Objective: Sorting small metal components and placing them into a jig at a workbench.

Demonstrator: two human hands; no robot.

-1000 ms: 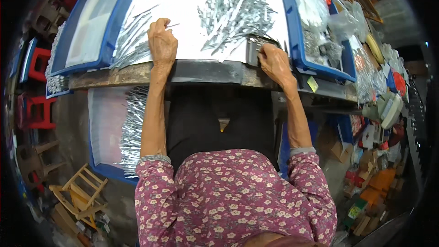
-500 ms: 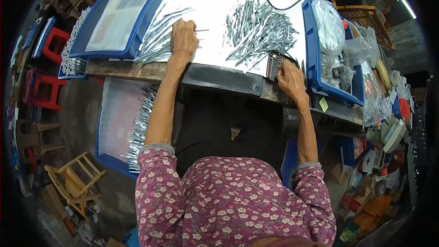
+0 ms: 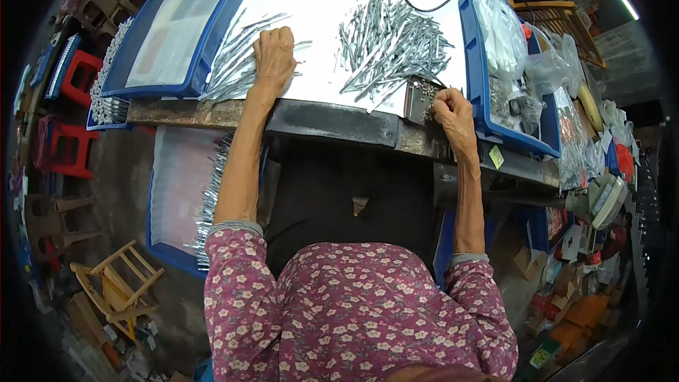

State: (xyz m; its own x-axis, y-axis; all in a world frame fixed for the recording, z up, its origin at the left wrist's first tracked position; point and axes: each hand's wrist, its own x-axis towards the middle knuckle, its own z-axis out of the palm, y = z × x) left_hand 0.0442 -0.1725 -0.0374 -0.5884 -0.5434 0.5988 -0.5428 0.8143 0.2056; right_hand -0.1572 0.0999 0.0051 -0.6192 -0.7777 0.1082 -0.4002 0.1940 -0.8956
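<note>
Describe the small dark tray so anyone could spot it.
On the white tabletop, find the blue bin at right. Just left of it, at the near edge, the small dark tray sits beside the right hand. Much smaller than the bin, it holds bead-like bits.

To my left, red stools (image 3: 76, 131) stand on the dark floor (image 3: 180, 293) (a small wooden chair (image 3: 117, 293) sits there too); off right, a white tube light (image 3: 626, 4) shines.
</note>
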